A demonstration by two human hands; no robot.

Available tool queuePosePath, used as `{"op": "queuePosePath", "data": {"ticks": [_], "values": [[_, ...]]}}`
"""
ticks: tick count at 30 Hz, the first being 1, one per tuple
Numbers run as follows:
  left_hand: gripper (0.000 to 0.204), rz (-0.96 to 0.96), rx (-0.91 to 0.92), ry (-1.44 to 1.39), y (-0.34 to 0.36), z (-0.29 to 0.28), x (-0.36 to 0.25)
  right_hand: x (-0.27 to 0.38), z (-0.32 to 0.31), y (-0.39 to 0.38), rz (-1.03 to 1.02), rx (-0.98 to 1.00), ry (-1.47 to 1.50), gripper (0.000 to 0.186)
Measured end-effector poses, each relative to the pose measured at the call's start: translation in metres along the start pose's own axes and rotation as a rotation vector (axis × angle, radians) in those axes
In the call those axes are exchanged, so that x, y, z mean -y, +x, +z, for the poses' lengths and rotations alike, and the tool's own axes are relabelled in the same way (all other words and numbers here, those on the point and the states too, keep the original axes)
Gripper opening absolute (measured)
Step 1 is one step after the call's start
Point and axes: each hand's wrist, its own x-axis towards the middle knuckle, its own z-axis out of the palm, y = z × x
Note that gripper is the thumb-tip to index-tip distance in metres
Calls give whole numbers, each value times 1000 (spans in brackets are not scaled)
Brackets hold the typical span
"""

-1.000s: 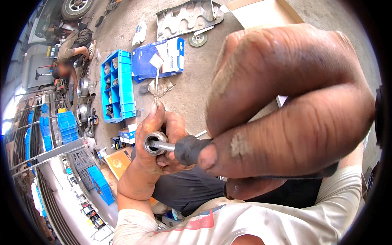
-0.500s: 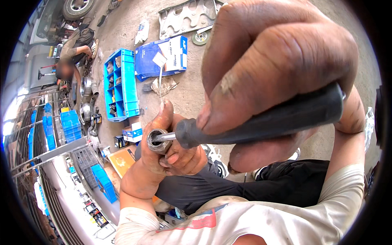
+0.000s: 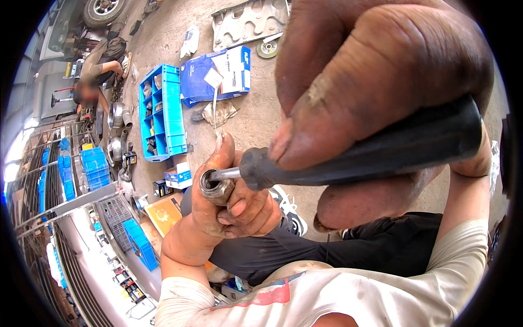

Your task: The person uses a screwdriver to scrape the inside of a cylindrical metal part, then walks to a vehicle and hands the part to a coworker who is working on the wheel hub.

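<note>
In my right hand (image 3: pixel 381 76), close to the camera, is a screwdriver (image 3: pixel 376 147) with a thick black handle, gripped between the thumb and curled fingers. Its short metal shaft points left, and the tip sits inside the threaded opening of a hex metal fitting (image 3: pixel 219 192). My left hand (image 3: pixel 250 210) is wrapped round that fitting, with the thumb up beside the opening. The opening faces up toward me. Past the thumb, a thin pale strip with a white tag (image 3: pixel 213 79) extends upward; whether it joins the fitting is hidden.
Beyond my hands on the concrete floor are a blue compartment bin (image 3: pixel 175 117), a blue-and-white box (image 3: pixel 234 71), a grinding disc (image 3: pixel 267 49) and a metal plate with cutouts (image 3: pixel 239 27). Shelving with blue crates (image 3: pixel 95 166) lies left. Another person (image 3: pixel 101 71) crouches at far left.
My right hand and the screwdriver have shifted slightly right, with the handle nearer the camera. The shaft lies at a slightly different angle in the fitting, which has tilted a little.
</note>
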Motion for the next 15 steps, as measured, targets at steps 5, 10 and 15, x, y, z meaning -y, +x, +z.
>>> {"op": "queuePosePath", "data": {"ticks": [5,10,15], "values": [[70,-73,40,35,6,7,-5,12,-8,1,28,27,-28,35],[70,-40,71,45,2,5,-3,3,-4,4,-4,56,12,34],[70,-60,50,22,4,-2,-5,-4,-6,9,-26,57,36,33]]}}
